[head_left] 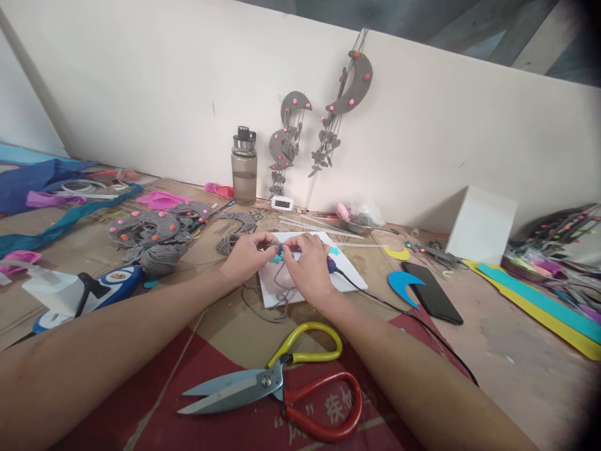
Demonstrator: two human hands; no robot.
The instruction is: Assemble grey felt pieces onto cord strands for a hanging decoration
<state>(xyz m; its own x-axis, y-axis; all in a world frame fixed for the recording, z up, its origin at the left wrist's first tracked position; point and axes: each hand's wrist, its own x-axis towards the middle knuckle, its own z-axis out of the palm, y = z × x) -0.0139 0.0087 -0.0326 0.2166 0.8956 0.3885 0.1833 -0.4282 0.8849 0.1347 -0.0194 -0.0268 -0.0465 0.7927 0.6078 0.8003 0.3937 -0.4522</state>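
My left hand [248, 255] and my right hand [307, 266] meet over a white board [350, 279] in the middle of the table. Together they pinch a small teal piece [278, 255] with grey cord [272, 307] running from it; the cord loops down over the board's near edge. Under my right hand lies a blue-tipped tool [332, 265] with a black cable [408, 316] trailing off to the right. Whether my palm touches the tool I cannot tell.
Large scissors [282, 385] with one yellow and one red handle lie near me. A black phone [432, 291], blue crescent [404, 285], white box [481, 225], water bottle [244, 166], grey felt pieces [154, 228] and coloured strips [539, 307] surround the board. Grey moon hangings [347, 88] lean on the wall.
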